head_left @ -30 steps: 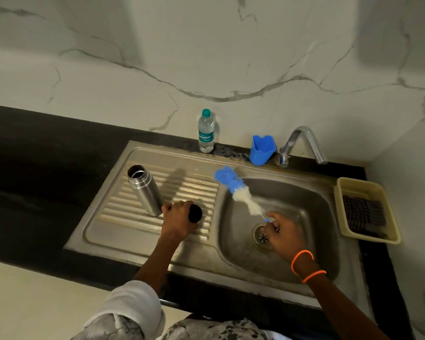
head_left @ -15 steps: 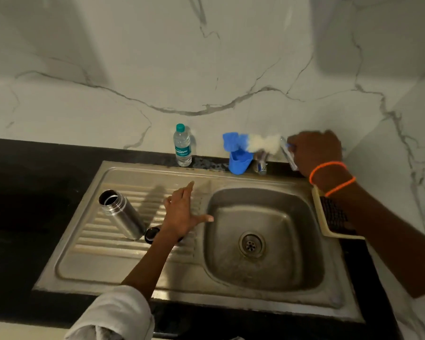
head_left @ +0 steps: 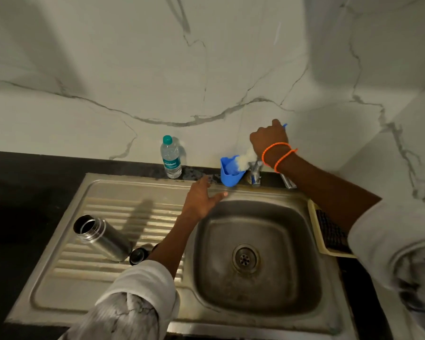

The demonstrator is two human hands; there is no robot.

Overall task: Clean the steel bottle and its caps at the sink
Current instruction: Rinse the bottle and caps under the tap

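The open steel bottle [head_left: 103,238] stands on the ribbed draining board of the sink [head_left: 123,209], and a black cap [head_left: 138,255] lies right beside its base. My left hand [head_left: 203,198] hovers with spread fingers over the rim between board and basin, holding nothing. My right hand [head_left: 270,138] grips the handle of a bottle brush [head_left: 244,161], whose white and blue head sits inside a blue cup [head_left: 230,171] at the back of the sink. The brush handle is mostly hidden in my fist.
A plastic water bottle [head_left: 171,157] stands at the wall behind the draining board. The tap [head_left: 255,171] rises just right of the blue cup, partly behind my right wrist. A beige tray [head_left: 329,229] with a dark scrubber sits right of the basin [head_left: 253,256].
My right hand swung the brush up from the basin to the back wall and lowered its head into the blue cup. My left hand let go of the black cap and moved toward the basin rim.
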